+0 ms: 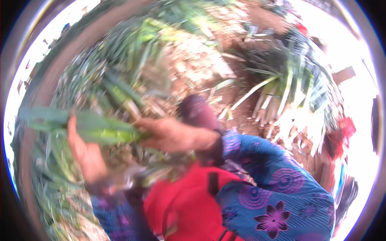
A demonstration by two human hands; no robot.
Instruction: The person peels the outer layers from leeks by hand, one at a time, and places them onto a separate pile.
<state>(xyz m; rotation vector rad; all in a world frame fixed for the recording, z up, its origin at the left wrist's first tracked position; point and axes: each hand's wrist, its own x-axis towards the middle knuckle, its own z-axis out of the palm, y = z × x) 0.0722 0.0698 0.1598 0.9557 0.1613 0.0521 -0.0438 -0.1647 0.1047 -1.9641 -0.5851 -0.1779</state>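
- The left leek heap is crowding the leek's leafy end; trailing leaves could be snagging there.
- The right leek pile is lying upper right, brown soil leaving room between.
- The leek is stretching across left of centre.
- The right hand is clamping its right end; loosening could cause slipping.
- The left hand, apart, is touching leaves; blur is hiding its closure.
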